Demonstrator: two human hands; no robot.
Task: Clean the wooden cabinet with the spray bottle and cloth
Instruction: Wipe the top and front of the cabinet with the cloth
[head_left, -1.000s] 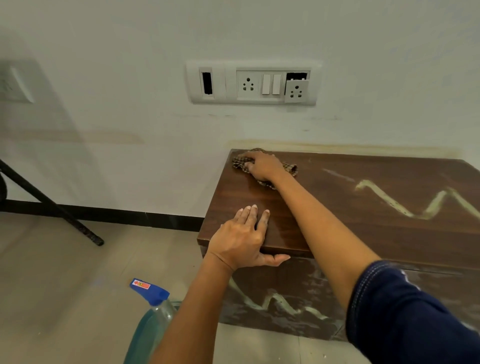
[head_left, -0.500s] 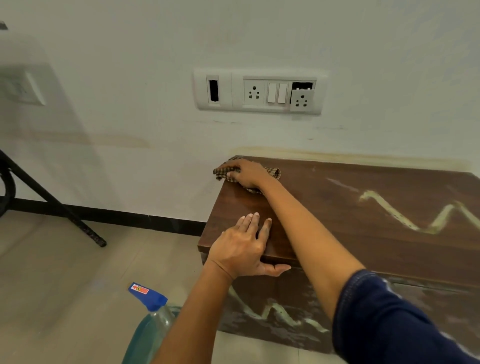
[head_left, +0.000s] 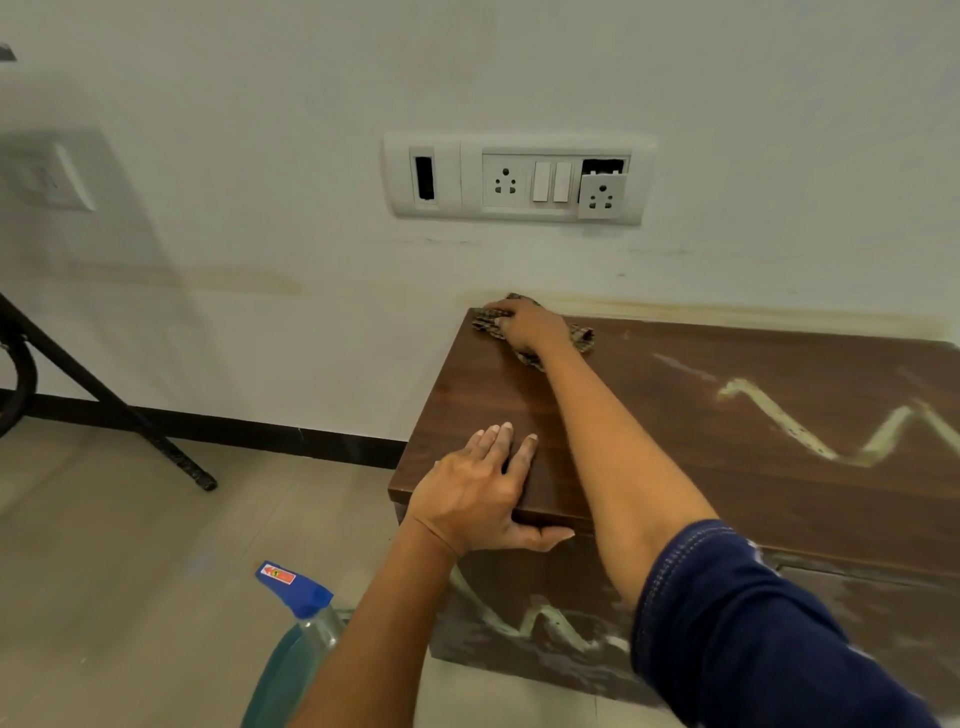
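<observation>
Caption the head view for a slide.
Right hand wipes cabinet corner with cloth; left hand braces front edge.

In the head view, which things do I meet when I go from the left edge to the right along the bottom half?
Black stand leg → spray bottle → left hand → zigzag mark on the cabinet top.
</observation>
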